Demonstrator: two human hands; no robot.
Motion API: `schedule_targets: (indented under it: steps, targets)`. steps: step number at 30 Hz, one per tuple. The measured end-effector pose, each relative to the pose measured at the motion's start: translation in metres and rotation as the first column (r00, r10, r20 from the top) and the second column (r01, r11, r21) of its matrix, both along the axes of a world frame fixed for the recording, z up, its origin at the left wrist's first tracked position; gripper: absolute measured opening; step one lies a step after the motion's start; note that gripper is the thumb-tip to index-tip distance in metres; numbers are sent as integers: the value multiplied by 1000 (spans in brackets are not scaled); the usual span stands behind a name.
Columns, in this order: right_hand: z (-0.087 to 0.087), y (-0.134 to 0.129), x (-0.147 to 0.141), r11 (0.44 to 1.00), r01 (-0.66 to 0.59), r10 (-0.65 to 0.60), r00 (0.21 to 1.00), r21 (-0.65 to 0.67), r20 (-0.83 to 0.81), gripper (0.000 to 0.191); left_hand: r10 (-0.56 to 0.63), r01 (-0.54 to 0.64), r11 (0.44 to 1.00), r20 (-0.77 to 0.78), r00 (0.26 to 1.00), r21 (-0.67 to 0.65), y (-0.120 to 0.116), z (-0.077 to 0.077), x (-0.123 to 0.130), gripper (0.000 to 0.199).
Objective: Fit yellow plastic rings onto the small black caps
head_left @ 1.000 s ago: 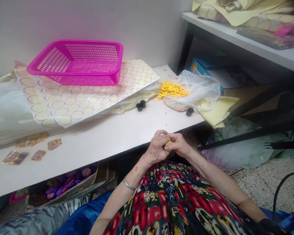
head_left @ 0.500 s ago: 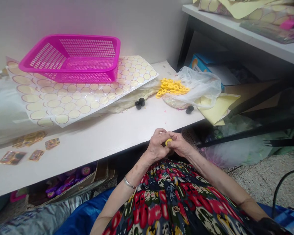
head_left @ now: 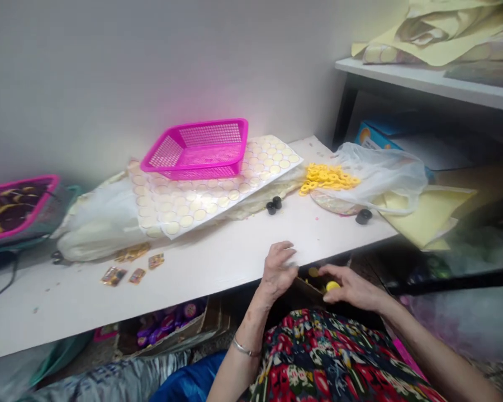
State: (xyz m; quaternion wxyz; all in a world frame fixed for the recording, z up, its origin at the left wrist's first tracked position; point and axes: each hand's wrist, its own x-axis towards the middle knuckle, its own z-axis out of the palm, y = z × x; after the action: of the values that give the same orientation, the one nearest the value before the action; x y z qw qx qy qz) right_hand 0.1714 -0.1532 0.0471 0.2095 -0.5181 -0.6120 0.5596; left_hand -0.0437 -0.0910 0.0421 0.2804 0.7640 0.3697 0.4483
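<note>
My left hand [head_left: 279, 271] hovers by the front edge of the table, its fingers loosely bent and apart, with nothing visible in it; the fingertips are a little blurred. Lower and to the right, my right hand [head_left: 354, 287] has a small round yellow piece [head_left: 332, 286] between thumb and fingers, the index finger stretched out above it. Between the hands, in my lap, is an open cardboard box [head_left: 310, 289] with some yellow pieces inside, mostly hidden. A pile of yellow ring-shaped pieces [head_left: 327, 177] lies on the table beyond.
A pink basket [head_left: 197, 159] stands on sticker sheets [head_left: 184, 218]. Small black cylinders [head_left: 364, 216] and printed packets [head_left: 114, 276] lie on the table [head_left: 218, 268]. A clear plastic bag [head_left: 381, 173] is at right. Purple items fill a carton [head_left: 171, 340] below; a filled basket [head_left: 17, 209] stands left.
My hands, together around the yellow piece before, have come apart, the right one moving rightward with it. The view has swung left and up, bringing in the lap box and the filled basket.
</note>
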Motion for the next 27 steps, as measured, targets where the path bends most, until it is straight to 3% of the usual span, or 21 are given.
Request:
schedule_targets:
  steps: [3,5,7,10,13,18,22,24,27]
  targets:
    - [-20,-4,-5,980,-59,-11,936,189,351,42,322,-328,944,-89,942,-49,20,-9,-43,26]
    - [-32,0,-10,964,-123,-11,867,237,497,41,516,-539,840,-209,831,-69,34,-13,-70,27]
    - [-39,8,-15,960,-171,9,807,220,590,41,632,-678,731,-303,713,-74,45,-14,-93,29]
    - [-44,17,-19,963,-208,37,734,172,678,34,687,-758,648,-372,624,-73,60,-13,-118,30]
    - [-47,19,-17,952,-248,54,710,178,702,30,686,-760,644,-377,622,-83,67,-13,-131,31]
    - [-66,5,-7,906,-263,-23,750,330,661,32,694,-756,648,-332,638,-98,52,-13,-139,27]
    - [-78,-2,-4,855,-138,-91,909,500,407,23,713,-767,632,-302,632,-112,39,-17,-160,26]
    - [-73,-4,-8,835,-51,-93,968,548,233,19,753,-794,589,-255,606,-149,36,-19,-174,28]
    - [-51,1,-16,801,60,-124,990,596,67,12,808,-819,519,-171,564,-245,42,-20,-191,32]
